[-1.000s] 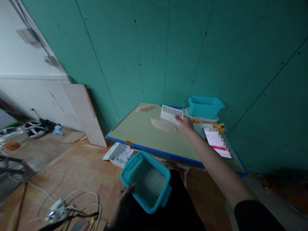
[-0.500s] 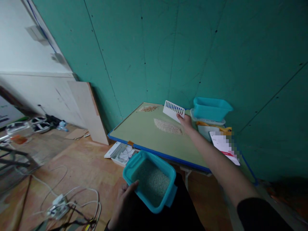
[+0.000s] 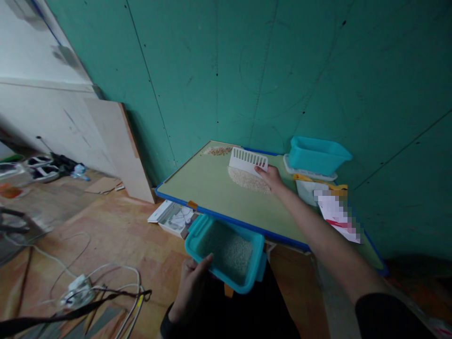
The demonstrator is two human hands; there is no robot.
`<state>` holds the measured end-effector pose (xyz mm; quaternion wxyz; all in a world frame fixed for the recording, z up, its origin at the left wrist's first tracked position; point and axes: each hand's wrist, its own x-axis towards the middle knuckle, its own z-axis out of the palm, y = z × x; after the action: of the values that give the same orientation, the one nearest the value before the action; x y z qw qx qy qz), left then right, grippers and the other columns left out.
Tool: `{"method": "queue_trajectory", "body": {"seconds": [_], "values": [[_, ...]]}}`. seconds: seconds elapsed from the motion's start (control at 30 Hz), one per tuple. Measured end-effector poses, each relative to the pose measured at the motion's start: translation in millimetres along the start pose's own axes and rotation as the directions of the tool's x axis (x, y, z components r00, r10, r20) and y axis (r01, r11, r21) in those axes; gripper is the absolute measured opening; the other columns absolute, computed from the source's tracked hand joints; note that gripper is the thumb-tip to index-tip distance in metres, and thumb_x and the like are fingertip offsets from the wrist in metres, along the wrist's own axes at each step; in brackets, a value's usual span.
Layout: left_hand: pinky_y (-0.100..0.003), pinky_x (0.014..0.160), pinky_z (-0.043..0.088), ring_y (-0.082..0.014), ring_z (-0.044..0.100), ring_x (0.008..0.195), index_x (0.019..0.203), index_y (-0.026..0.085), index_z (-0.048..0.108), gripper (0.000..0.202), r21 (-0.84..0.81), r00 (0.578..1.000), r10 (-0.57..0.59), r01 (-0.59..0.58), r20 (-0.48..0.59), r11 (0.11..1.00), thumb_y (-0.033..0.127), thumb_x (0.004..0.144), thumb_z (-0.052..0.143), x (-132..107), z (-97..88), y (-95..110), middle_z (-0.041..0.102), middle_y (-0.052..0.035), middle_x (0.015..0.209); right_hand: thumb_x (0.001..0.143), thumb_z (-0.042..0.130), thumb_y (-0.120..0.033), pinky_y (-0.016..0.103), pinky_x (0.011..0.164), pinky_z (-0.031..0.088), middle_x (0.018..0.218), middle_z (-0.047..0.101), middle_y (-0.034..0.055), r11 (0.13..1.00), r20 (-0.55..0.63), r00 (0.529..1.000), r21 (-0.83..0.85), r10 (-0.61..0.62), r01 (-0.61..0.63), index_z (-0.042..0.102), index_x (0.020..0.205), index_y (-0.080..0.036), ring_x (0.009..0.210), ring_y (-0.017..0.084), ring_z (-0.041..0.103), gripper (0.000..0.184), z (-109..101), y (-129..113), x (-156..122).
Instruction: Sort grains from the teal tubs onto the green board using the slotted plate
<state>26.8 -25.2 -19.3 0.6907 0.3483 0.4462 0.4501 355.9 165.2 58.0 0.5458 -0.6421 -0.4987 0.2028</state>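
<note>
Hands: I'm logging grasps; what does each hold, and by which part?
Left hand holds the tub of grain by its near rim; right hand holds the comb by its right end.

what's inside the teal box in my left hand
White rice lies in the box, below its rim. The rice hides the floor; the left hand covers part of the near rim.

Rice-filled teal tub (image 3: 231, 227); white slotted scraper (image 3: 247, 161)
</note>
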Motion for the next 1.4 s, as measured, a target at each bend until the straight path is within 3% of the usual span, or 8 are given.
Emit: {"method": "queue_trajectory", "body": {"seconds": [0.2,0.33,0.43,0.57,0.77,0.97,1.27,1.4], "values": [[-0.025,0.047,0.038,-0.0118,0.048,0.043,0.046,0.015,0.066,0.051,0.058,0.997,0.062,-0.064,0.045,0.996,0.057,0.071,0.079,-2.3,-0.7,-6.4,0.060,-0.0033,0.045,0.076,0.075,-0.046,0.037,0.087,0.054,0.107,0.077,0.0122,0.994,-0.059,0.998,0.110,-0.004,0.011,0.073,0.097,-0.013,0.104,0.029,0.070,0.040,-7.2,-14.2,3.6],[-0.023,0.044,0.035,-0.0098,0.042,0.039,0.044,0.015,0.066,0.057,0.109,0.996,0.068,-0.075,0.062,0.991,0.064,0.071,0.076,3.5,-1.2,-7.6,0.056,-0.0023,0.040,0.071,0.078,-0.049,0.039,0.089,0.054,0.109,0.076,0.0126,0.985,-0.118,0.993,0.169,-0.025,0.045,0.073,0.098,-0.012,0.105,0.029,0.069,0.046,-32.6,-27.3,-4.6],[-0.023,0.042,0.034,-0.0104,0.046,0.039,0.042,0.014,0.065,0.061,0.104,0.996,0.061,-0.067,0.061,0.992,0.066,0.071,0.075,11.0,-1.0,-6.2,0.058,-0.0049,0.041,0.065,0.082,-0.046,0.044,0.092,0.053,0.106,0.077,0.0124,0.993,-0.151,0.988,0.101,-0.042,0.058,0.075,0.095,-0.013,0.103,0.031,0.070,0.046,-66.5,-33.3,-38.4],[-0.024,0.049,0.044,-0.0145,0.056,0.044,0.045,0.014,0.069,0.057,0.059,0.993,0.056,-0.063,0.101,0.996,0.064,0.070,0.077,19.4,1.1,-7.0,0.065,-0.0084,0.046,0.068,0.079,-0.050,0.050,0.097,0.052,0.110,0.077,0.0104,0.994,-0.262,0.960,-0.063,-0.099,0.086,0.077,0.097,-0.020,0.107,0.033,0.070,0.042,-118.7,-29.4,-110.7],[-0.026,0.051,0.049,-0.0170,0.060,0.045,0.045,0.013,0.069,0.056,0.068,0.991,0.079,-0.087,0.106,0.994,0.063,0.069,0.078,13.8,9.5,-3.3,0.064,-0.0083,0.045,0.066,0.078,-0.057,0.055,0.088,0.056,0.093,0.079,0.0127,0.964,-0.399,0.917,-0.238,0.014,-0.118,0.078,0.085,-0.024,0.092,0.038,0.074,0.038,-161.8,-10.3,-181.1],[-0.027,0.049,0.051,-0.0199,0.063,0.044,0.045,0.013,0.069,0.058,0.075,0.995,0.071,-0.076,0.073,0.994,0.067,0.066,0.078,12.8,8.9,0.0,0.065,-0.0098,0.045,0.069,0.076,-0.055,0.051,0.085,0.058,0.093,0.079,0.0112,0.970,-0.345,0.939,-0.229,-0.001,-0.083,0.078,0.086,-0.023,0.091,0.036,0.074,0.037,-147.7,-4.9,-174.9],[-0.026,0.046,0.047,-0.0178,0.060,0.042,0.046,0.014,0.064,0.054,-0.014,0.998,0.052,-0.052,0.033,0.999,0.060,0.068,0.081,15.1,7.7,-5.3,0.064,-0.0074,0.045,0.075,0.069,-0.056,0.050,0.096,0.053,0.101,0.078,0.0126,0.961,-0.183,0.978,-0.270,-0.104,0.052,0.076,0.091,-0.021,0.106,0.035,0.071,0.039,-97.9,-16.9,-139.7],[-0.027,0.047,0.048,-0.0179,0.061,0.042,0.048,0.014,0.065,0.052,-0.052,0.999,0.038,-0.038,0.016,0.998,0.060,0.069,0.080,12.1,9.1,-1.4,0.066,-0.0077,0.047,0.076,0.067,-0.052,0.045,0.089,0.055,0.099,0.078,0.0125,0.957,-0.160,0.982,-0.284,-0.103,0.055,0.076,0.090,-0.020,0.099,0.033,0.073,0.035,-72.6,-19.6,-124.8]]}}
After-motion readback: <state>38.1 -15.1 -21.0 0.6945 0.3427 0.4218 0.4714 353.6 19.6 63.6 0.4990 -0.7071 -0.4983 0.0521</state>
